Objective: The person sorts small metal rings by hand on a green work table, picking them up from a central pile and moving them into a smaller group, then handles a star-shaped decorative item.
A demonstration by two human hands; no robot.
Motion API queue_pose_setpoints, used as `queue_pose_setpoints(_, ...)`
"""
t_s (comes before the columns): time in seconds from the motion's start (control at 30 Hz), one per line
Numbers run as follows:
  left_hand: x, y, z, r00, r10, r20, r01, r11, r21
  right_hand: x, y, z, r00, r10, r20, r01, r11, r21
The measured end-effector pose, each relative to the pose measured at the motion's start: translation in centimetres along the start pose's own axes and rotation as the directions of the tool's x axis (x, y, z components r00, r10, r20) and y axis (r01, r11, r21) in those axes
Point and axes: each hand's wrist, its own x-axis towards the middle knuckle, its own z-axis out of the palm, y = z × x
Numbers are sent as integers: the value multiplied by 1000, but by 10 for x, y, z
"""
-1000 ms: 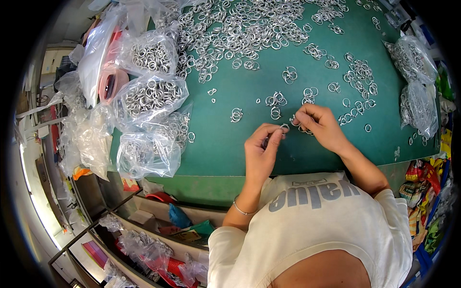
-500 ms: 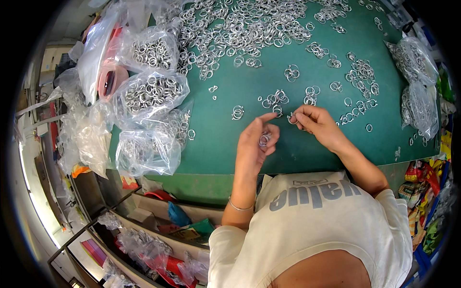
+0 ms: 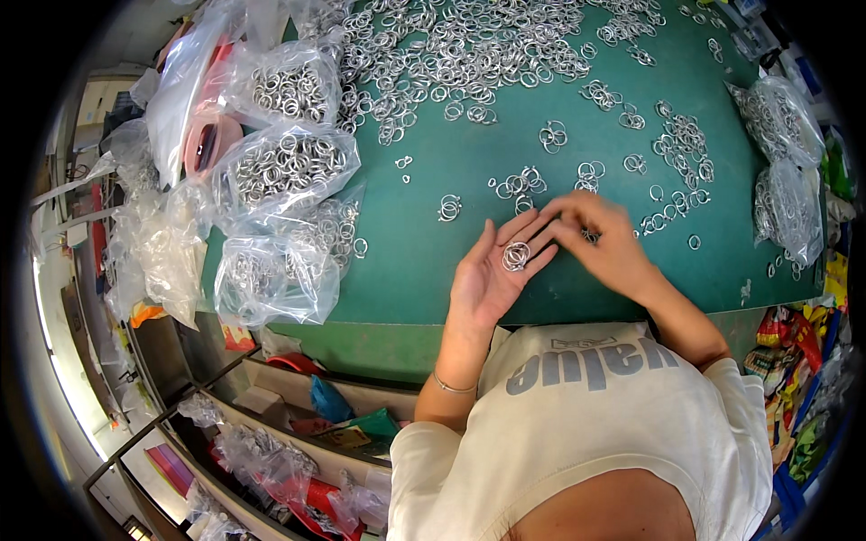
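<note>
Left hand (image 3: 484,281) palm up over near part of green worktop (image 3: 406,288), fingers spread, fairly straight; small bunch of silvery rings (image 3: 516,257) lies loose in it, around the finger bases. Right hand (image 3: 606,242) just beside, fingers bent in toward the left fingertips; motion blur there, so can't make out whether they pinch anything or touch the left hand.

Right hand partly covers a small ring group (image 3: 591,236). Ring cluster (image 3: 523,183) just beyond the left fingertips; separate little ring set (image 3: 449,208) farther left; chain-like scatter (image 3: 683,144) to the right. Big ring heap (image 3: 478,45) fills the far side.

Rings: shiny metal, round, thin, many overlapping. Worktop: flat, smooth. Thin metal bracelet (image 3: 451,388) on left wrist.

Left edge crowded with clear, crinkled plastic: upper bag (image 3: 293,95), middle bag (image 3: 289,169) and lower bag (image 3: 275,281), all holding rings. Crumpled loose plastic (image 3: 167,261) outside these, pinkish rounded object (image 3: 212,144) behind. Right edge: two more clear bags, far one (image 3: 783,117) and near one (image 3: 787,206), also ring-filled. Below worktop, a compartment with blue bag (image 3: 329,401) and green item (image 3: 374,425). Colourful packets (image 3: 785,361) piled lower right.
</note>
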Motion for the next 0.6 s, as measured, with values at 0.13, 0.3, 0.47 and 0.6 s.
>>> queue_pose_setpoints(0.13, -5, -1, 19, 989, 64, -135, -68, 997, -28, 8, 8, -9, 999, -30, -37, 22, 979, -201)
queue_pose_setpoints(0.3, -15, 6, -19, 989, 145, 21, -146, 981, 131, 12, 17, 1, 990, -139, -14, 127, 940, -318)
queue_pose_setpoints(0.47, -17, -3, -2, 939, 297, -172, -201, 883, 425, 18, 21, 11, 923, -374, 92, 356, 739, -572)
queue_pose_setpoints(0.6, -11, -7, 2, 928, 307, -211, -181, 867, 464, 20, 40, 20, 955, -280, 95, 282, 771, -572)
